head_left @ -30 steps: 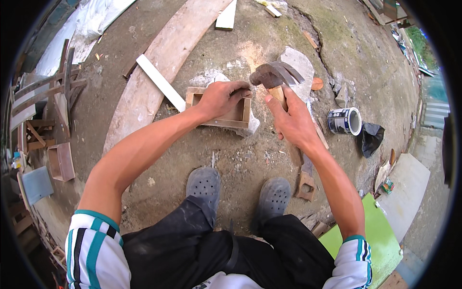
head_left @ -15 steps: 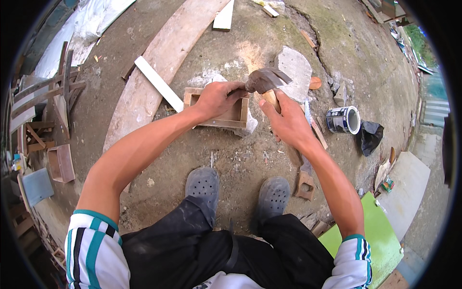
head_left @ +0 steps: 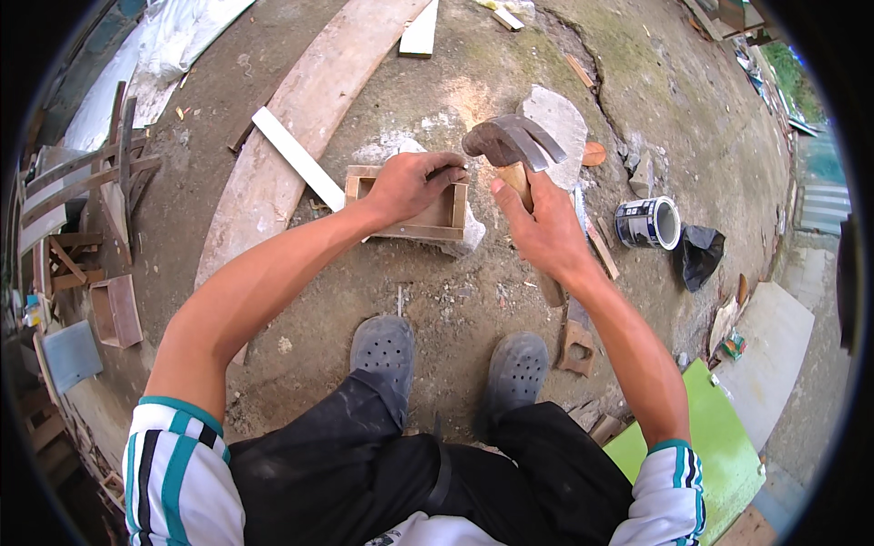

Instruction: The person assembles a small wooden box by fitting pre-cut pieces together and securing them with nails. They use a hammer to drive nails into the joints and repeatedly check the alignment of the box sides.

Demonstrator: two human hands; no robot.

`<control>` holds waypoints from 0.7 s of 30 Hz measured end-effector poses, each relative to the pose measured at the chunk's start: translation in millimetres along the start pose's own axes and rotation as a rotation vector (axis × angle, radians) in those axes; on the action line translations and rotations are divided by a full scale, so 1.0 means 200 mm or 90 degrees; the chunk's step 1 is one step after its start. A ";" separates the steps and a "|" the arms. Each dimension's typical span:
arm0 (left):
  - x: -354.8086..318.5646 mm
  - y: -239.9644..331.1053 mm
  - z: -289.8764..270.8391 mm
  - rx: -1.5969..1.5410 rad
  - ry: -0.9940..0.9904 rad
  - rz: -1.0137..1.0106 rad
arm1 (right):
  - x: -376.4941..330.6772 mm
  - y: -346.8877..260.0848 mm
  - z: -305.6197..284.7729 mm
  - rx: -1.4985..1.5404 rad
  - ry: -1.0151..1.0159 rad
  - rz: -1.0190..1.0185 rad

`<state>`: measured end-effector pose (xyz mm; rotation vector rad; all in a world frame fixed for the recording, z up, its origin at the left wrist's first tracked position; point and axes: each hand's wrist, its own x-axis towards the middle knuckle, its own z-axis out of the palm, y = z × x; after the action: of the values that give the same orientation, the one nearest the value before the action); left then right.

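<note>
A small open wooden box frame (head_left: pixel 364 187) lies on the dirt ground in front of my feet. My left hand (head_left: pixel 410 185) rests on its far right corner, fingers pinched at the top edge as if on something small that I cannot make out. My right hand (head_left: pixel 542 227) grips the wooden handle of a claw hammer (head_left: pixel 508 141). The hammer's dark steel head hangs just right of my left fingertips, close above the frame's corner.
A long curved plank (head_left: pixel 300 136) and a white slat (head_left: pixel 296 156) lie left of the frame. A tin can (head_left: pixel 646 223) and black bag (head_left: pixel 696 255) sit at right. A small wooden piece (head_left: pixel 575 348) lies by my right shoe; a green board (head_left: pixel 719 446) at lower right. Scrap wood piles line the left.
The hammer head has come down and to the left, closer to my left fingertips at the frame's corner. My left hand has stayed on the frame.
</note>
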<state>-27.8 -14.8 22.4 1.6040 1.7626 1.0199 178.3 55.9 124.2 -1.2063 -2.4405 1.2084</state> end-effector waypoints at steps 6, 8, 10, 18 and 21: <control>-0.01 0.00 -0.02 0.027 -0.001 0.038 | 0.01 -0.08 -0.03 0.007 -0.062 0.085; 0.00 0.00 -0.01 0.018 -0.009 0.025 | 0.00 -0.08 -0.03 -0.005 -0.035 0.051; 0.01 -0.01 -0.01 0.012 -0.019 0.020 | 0.00 -0.01 0.00 -0.062 -0.011 0.023; -0.01 0.00 -0.01 0.019 -0.006 0.026 | -0.01 -0.06 -0.01 -0.011 -0.029 0.059; -0.01 0.01 -0.02 0.029 -0.023 0.009 | 0.00 -0.05 -0.01 -0.013 -0.035 0.055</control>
<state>-29.4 -16.3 25.3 1.6539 1.7647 0.9587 172.4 54.2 133.5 -1.3151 -2.4685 1.2582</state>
